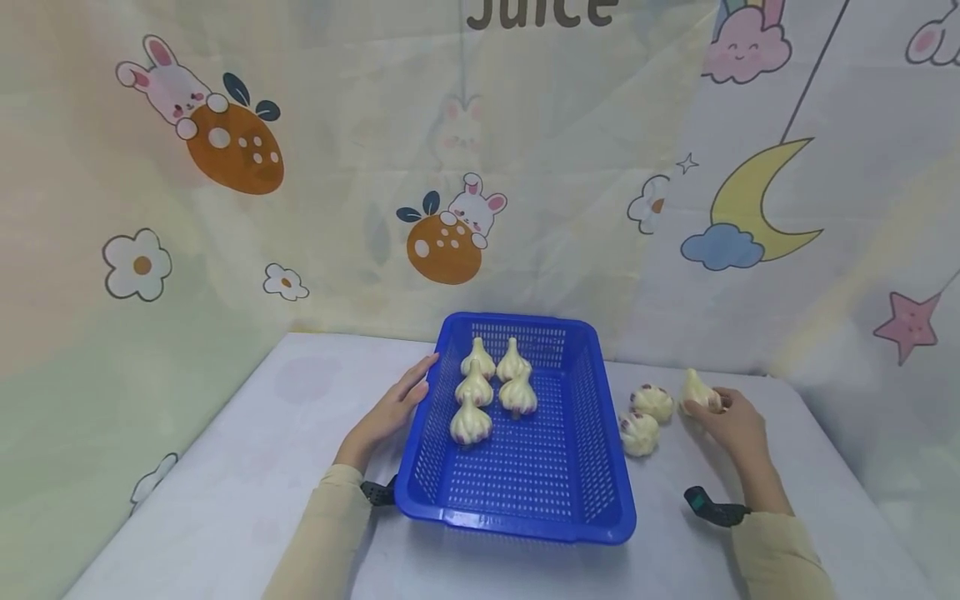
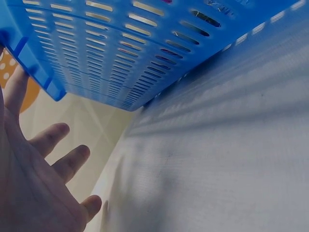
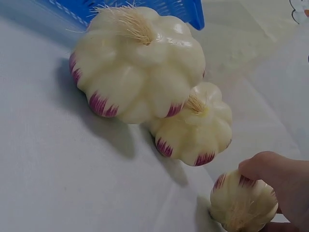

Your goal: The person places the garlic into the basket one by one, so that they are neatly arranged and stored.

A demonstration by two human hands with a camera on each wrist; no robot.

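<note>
A blue plastic basket (image 1: 517,525) with slotted walls stands mid-table, holding several garlic bulbs (image 1: 471,423) in its left half, stems toward the back. My left hand (image 1: 386,417) lies along the basket's left side, fingers extended at the rim; in the left wrist view its fingers (image 2: 70,163) are spread beside the slotted wall. To the right of the basket, my right hand (image 1: 735,425) holds a garlic bulb (image 1: 697,392) between thumb and fingers. The right wrist view shows that bulb (image 3: 244,203) root end toward the camera, thumb on its side.
Two more garlic bulbs (image 1: 639,433) lie on the white tabletop (image 1: 300,400) between the basket and my right hand, close together near the basket's right wall. A printed cloth (image 1: 570,167) with cartoon rabbits hangs behind the table.
</note>
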